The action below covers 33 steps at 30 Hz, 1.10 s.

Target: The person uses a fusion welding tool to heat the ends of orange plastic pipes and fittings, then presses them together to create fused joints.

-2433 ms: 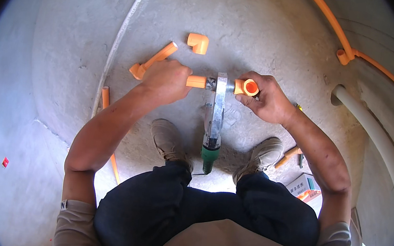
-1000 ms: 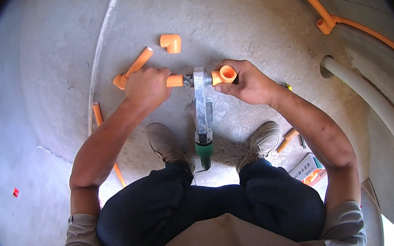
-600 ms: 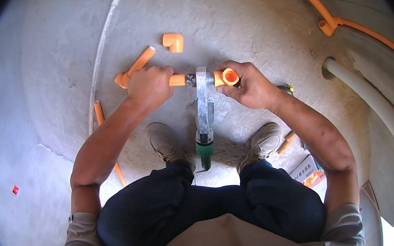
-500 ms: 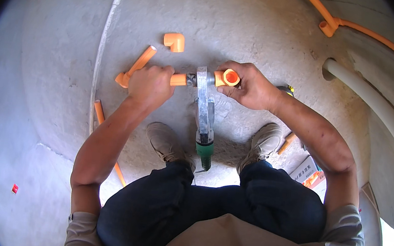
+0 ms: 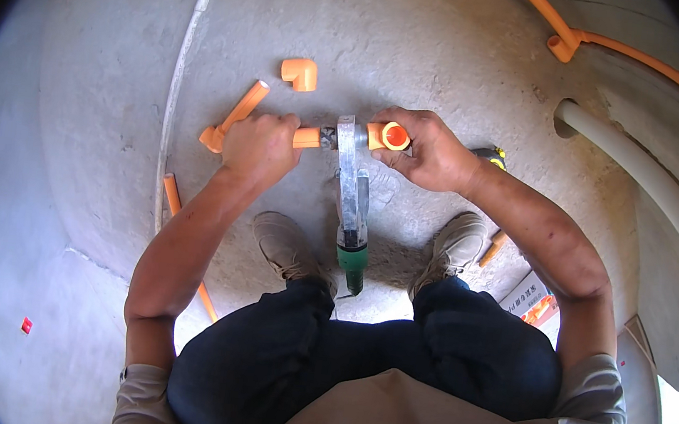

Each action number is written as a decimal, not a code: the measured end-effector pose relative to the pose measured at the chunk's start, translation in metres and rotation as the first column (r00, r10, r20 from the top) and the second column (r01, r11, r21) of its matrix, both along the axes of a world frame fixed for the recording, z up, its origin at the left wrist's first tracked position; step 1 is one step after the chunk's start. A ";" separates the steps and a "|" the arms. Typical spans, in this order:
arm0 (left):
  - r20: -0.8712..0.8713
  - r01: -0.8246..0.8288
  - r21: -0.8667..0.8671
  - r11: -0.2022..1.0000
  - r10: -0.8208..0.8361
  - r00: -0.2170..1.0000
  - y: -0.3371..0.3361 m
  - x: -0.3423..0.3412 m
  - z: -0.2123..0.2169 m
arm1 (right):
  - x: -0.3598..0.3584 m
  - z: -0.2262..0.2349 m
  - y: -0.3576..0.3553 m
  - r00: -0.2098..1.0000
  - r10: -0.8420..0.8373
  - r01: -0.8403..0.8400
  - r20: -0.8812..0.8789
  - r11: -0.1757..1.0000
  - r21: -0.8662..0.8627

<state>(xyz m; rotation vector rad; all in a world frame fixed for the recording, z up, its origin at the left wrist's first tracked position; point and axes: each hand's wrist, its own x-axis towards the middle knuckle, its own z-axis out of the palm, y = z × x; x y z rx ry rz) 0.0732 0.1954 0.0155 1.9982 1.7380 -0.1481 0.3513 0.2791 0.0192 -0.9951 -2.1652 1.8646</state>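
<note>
My left hand (image 5: 260, 146) is wrapped round an orange plastic pipe (image 5: 308, 138), whose right end sits in the dark socket on the left of a pipe welding iron (image 5: 346, 158). A second orange piece (image 5: 242, 109) with a fitting at its corner shows beyond that hand, joined to the held pipe as far as I can see. On the iron's other side, my right hand (image 5: 434, 154) grips an orange elbow fitting (image 5: 389, 136) pressed against the light metal socket. The fitting's round opening faces up. The iron's green handle (image 5: 353, 260) points toward me between my shoes.
A loose orange elbow (image 5: 300, 74) lies beyond the iron. Orange pipes (image 5: 172, 190) rest on the floor at left. A tape measure (image 5: 492, 156), a box (image 5: 527, 297) and a short pipe (image 5: 494, 248) lie at right. A thick pale pipe (image 5: 639, 158) runs along the right.
Hardly anything differs. My right hand and the elbow fitting have shifted very slightly to the left, and the pipe and left hand stay almost where they were.
</note>
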 end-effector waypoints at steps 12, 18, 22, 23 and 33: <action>0.046 -0.016 -0.148 0.989 0.023 0.999 0.014 0.004 0.027 | 0.007 0.009 0.010 0.994 0.108 -0.112 0.032 0.979 0.168; 0.201 0.086 -0.502 0.861 0.019 0.979 0.047 -0.014 0.032 | -0.002 0.034 0.024 0.905 0.278 -0.378 0.322 0.872 0.310; 0.171 0.103 -0.699 0.708 0.027 0.985 0.063 -0.006 0.042 | -0.003 0.031 0.024 0.898 0.308 -0.396 0.314 0.877 0.273; 0.171 0.099 -0.699 0.709 0.031 0.985 0.061 -0.006 0.039 | -0.002 0.029 0.022 0.904 0.287 -0.373 0.316 0.892 0.256; 0.044 0.009 -0.562 0.827 0.019 0.999 0.044 0.003 0.034 | 0.000 0.023 0.018 0.920 0.285 -0.352 0.270 0.903 0.247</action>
